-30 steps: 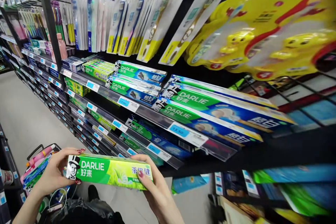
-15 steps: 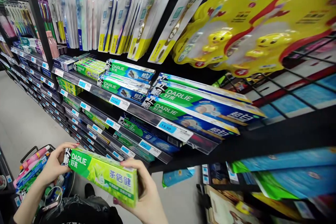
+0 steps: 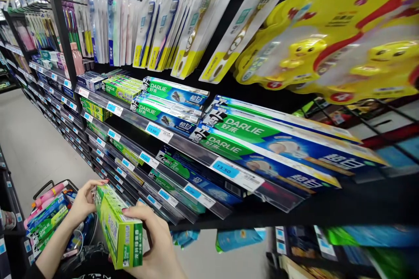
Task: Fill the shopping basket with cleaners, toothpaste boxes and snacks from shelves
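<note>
I hold a green Darlie toothpaste box (image 3: 117,229) in both hands at the lower left, its near end face turned toward me. My left hand (image 3: 83,200) grips the far end of the box with fingers curled. Wrapped round the near end is my right hand (image 3: 153,237), thumb on top. Just below and left of my left hand is a shopping basket (image 3: 49,220) with several toothpaste boxes and a pink item in it.
A black store shelf (image 3: 183,144) runs from upper left to lower right, stacked with Darlie toothpaste boxes (image 3: 262,139) and blue price tags (image 3: 225,169). Hanging toothbrush packs (image 3: 157,22) fill the top, with yellow toy-like packs (image 3: 330,35) at right. Grey aisle floor (image 3: 29,148) lies at left.
The box has swung round from lying crosswise with its front facing me to pointing its end at me. Both hands moved down and left toward the basket.
</note>
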`<control>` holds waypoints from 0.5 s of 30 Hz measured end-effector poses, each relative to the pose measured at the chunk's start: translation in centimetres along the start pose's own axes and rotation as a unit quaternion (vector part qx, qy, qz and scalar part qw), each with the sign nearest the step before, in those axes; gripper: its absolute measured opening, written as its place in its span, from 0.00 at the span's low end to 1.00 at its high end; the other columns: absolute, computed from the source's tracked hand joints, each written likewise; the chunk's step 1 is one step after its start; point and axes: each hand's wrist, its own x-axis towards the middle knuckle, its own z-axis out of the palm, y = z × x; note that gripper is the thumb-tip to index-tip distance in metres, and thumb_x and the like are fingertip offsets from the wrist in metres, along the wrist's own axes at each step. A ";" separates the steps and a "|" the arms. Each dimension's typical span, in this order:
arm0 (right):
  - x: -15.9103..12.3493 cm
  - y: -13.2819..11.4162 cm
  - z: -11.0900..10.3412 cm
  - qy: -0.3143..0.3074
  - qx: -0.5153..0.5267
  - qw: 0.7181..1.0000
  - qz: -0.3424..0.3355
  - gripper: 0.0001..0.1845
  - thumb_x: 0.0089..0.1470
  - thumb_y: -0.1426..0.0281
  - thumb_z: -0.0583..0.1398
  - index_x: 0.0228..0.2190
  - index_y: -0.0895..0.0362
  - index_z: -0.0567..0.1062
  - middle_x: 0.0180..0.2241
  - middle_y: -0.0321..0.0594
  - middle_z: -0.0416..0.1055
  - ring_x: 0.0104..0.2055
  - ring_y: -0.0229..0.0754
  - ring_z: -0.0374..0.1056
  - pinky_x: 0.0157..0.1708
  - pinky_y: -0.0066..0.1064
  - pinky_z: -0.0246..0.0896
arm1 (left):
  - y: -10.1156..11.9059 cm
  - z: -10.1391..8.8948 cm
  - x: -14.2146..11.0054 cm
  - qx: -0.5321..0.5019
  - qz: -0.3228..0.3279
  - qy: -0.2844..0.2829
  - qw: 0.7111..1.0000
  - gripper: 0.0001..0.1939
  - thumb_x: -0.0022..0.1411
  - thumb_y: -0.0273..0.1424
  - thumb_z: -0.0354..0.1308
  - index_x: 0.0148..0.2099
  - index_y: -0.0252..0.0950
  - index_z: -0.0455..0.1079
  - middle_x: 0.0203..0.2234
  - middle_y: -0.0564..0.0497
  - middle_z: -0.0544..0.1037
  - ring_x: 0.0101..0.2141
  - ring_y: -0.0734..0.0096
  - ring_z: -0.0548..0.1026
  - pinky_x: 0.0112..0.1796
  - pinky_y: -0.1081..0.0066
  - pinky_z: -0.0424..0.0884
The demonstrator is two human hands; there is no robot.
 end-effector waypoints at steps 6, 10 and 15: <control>-0.7 3.4 -2.3 0.099 0.086 0.989 0.068 0.31 0.30 0.59 0.74 0.39 0.49 0.74 0.40 0.44 0.70 0.43 0.53 0.69 0.38 0.36 0.68 | 3.3 -1.2 -1.1 0.042 0.023 0.023 0.999 0.28 0.33 0.15 0.70 0.41 0.37 0.75 0.45 0.45 0.79 0.51 0.54 0.73 0.50 0.64 0.70; -0.5 5.2 -4.0 0.138 0.182 0.967 0.117 0.32 0.30 0.53 0.73 0.38 0.49 0.72 0.39 0.41 0.68 0.38 0.47 0.68 0.32 0.32 0.67 | 5.8 -1.0 -2.0 0.026 0.061 -0.002 0.998 0.32 0.31 0.15 0.71 0.43 0.40 0.75 0.42 0.47 0.80 0.45 0.57 0.77 0.43 0.68 0.74; -0.2 9.0 -3.8 0.135 0.244 0.951 0.134 0.41 0.24 0.47 0.73 0.40 0.51 0.70 0.40 0.41 0.67 0.37 0.46 0.66 0.34 0.33 0.64 | 8.2 1.2 -3.8 0.085 0.077 -0.058 0.992 0.33 0.37 0.19 0.72 0.48 0.43 0.74 0.47 0.47 0.78 0.46 0.56 0.77 0.42 0.70 0.75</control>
